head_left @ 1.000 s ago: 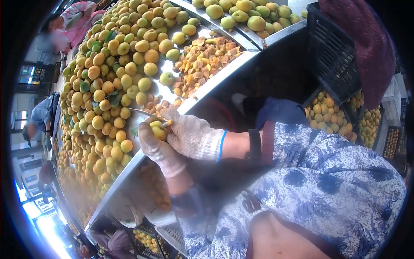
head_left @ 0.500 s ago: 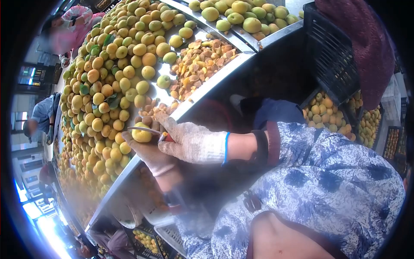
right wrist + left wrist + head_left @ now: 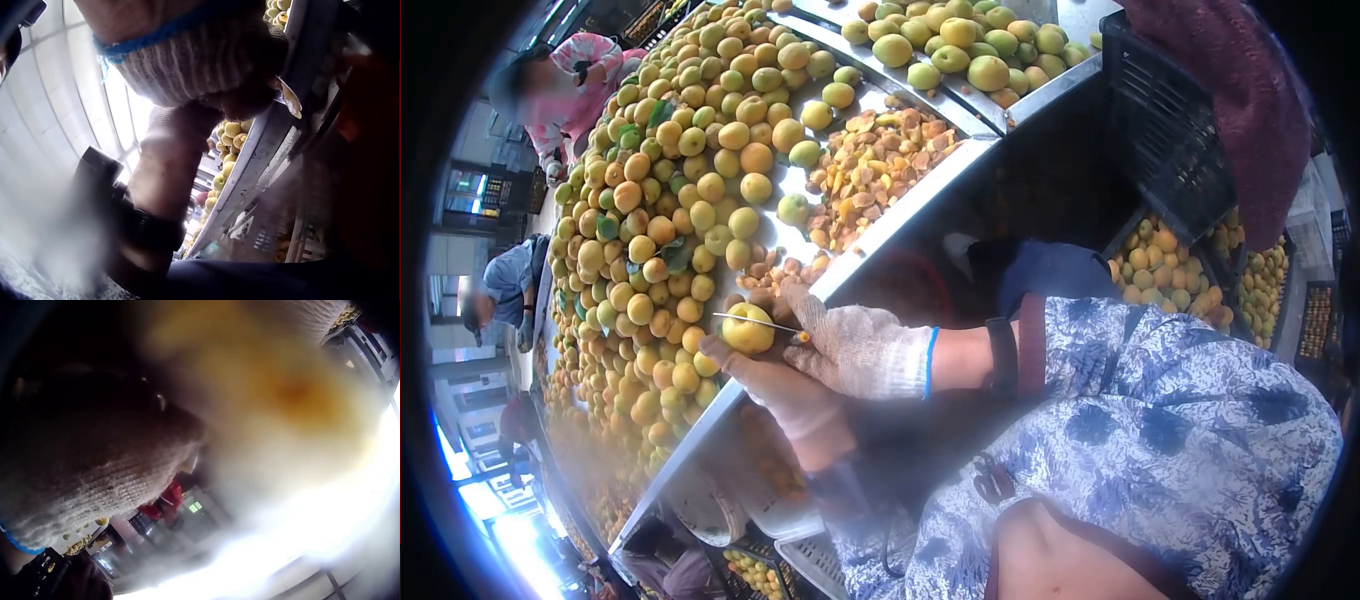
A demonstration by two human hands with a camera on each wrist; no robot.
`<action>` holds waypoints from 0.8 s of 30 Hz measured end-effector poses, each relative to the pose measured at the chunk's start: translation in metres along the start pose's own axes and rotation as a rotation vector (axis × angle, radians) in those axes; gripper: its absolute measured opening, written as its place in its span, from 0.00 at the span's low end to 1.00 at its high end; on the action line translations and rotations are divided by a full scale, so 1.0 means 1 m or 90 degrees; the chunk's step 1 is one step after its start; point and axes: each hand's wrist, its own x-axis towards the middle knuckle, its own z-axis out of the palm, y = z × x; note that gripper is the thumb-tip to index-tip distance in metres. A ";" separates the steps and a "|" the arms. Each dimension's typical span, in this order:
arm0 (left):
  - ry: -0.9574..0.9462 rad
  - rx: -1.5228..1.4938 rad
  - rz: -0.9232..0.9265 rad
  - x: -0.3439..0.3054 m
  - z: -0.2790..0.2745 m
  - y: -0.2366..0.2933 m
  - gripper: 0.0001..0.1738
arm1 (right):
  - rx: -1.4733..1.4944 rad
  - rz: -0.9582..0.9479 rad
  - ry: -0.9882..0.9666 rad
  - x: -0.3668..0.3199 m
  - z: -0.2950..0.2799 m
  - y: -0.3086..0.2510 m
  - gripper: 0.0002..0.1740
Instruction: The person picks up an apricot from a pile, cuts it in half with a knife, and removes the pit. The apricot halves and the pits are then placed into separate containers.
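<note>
In the head view my left hand [image 3: 785, 395], in a soiled white knit glove, holds a yellow-green apricot [image 3: 745, 338] at the fingertips by the table edge. My right hand [image 3: 860, 350], gloved with a blue cuff, grips a small knife [image 3: 801, 338] by its orange handle. The thin blade lies across the upper face of the apricot. A large yellow blur fills much of the left wrist view, beside the right glove [image 3: 106, 475]. In the right wrist view the right glove [image 3: 187, 62] overlaps the left hand.
A metal-rimmed table [image 3: 900, 210] bears a heap of whole apricots [image 3: 640, 250] and a pile of orange-brown fruit pieces [image 3: 880, 165]. More apricots [image 3: 980, 50] lie in a tray section beyond. Black crates [image 3: 1165, 130] stand at right. Two people [image 3: 505, 285] are at the far left.
The knife came away from the apricot's near side and now lies across its top. The right hand drew back slightly, and the apricot turned in the left fingers.
</note>
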 end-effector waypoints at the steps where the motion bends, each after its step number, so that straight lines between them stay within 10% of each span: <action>1: -0.004 -0.005 0.001 0.001 -0.001 0.000 0.37 | 0.009 -0.004 -0.002 0.002 0.000 0.000 0.36; 6: -0.038 0.490 0.252 0.010 -0.025 0.007 0.33 | 0.006 -0.041 -0.040 0.018 -0.011 0.002 0.28; 8: -0.005 0.448 0.271 -0.001 -0.011 0.007 0.34 | -0.086 -0.088 0.013 0.013 -0.006 -0.001 0.33; 10: -0.013 0.152 0.013 0.002 -0.028 0.005 0.35 | -0.111 -0.056 0.007 0.009 0.001 0.002 0.35; 20: -0.031 0.335 0.185 0.003 -0.014 0.004 0.36 | -0.160 -0.054 0.024 0.012 -0.001 0.004 0.31; 24: 0.029 0.125 0.013 0.001 -0.012 0.000 0.37 | -0.186 -0.064 0.034 0.012 0.007 0.006 0.33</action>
